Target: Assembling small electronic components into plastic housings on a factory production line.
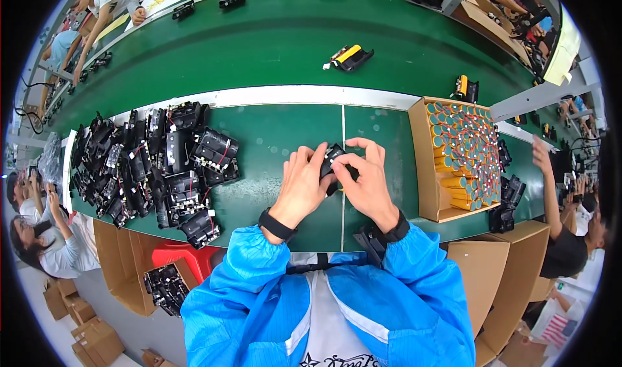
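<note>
Housing [332, 159], black, one, between the hands, over the green table [278, 130].

Left hand [302, 177]: fingers narrow, pinched on the housing. Right hand [370, 184]: thumb and fingers drawn in at its right side; grip or mere touch, I cannot tell from my end. Carton [425, 172], right of hands: packed with orange-sided cells [461, 150], red wires over them, too many for me to count. Pile [139, 163] at left: black units, crowded past counting. Box [184, 274] by the red stool [194, 253]: more black units, uncounted. Mid-belt [253, 49], ahead: one unit with a yellow cell [350, 58]. Writing: dark script and one star on the white shirt [324, 318]. Wristbands [277, 225]: two, black.
</note>
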The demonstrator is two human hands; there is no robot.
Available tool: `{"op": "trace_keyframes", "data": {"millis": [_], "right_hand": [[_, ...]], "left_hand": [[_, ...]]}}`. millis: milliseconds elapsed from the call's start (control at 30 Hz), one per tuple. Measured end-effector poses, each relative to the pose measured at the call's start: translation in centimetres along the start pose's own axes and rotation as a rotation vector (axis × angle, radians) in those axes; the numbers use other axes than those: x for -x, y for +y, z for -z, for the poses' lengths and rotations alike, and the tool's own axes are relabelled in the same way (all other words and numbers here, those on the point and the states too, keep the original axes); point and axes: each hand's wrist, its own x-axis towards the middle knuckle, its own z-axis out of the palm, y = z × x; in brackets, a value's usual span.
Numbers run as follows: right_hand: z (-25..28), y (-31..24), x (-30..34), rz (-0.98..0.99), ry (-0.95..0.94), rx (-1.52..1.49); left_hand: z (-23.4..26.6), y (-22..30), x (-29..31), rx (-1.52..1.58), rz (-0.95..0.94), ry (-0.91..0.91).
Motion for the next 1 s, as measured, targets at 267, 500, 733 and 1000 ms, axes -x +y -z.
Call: {"op": "trace_keyframes", "data": {"millis": [267,500,733,1000], "right_hand": [[-2.1,0.7,-0.1,-0.218,-0.092,-0.095],[-2.5,0.6,-0.5,-0.322,-0.147,-0.115],[-2.9,0.7,-1.4,-0.45,-0.181,-0.166],[1.1,-2.4,3.4,-0.511,-0.031,-0.31]], "left_hand": [[0.1,-0.8,0.2,0.114,-0.04,-0.076],[0.1,-0.7,0.2,0.101,-0.082,-0.108],[-0.4,-0.9,0.1,0.048,-0.178,-0.012],[0.8,-0.1,0.4,0.034,-0.081,-0.064]]}}
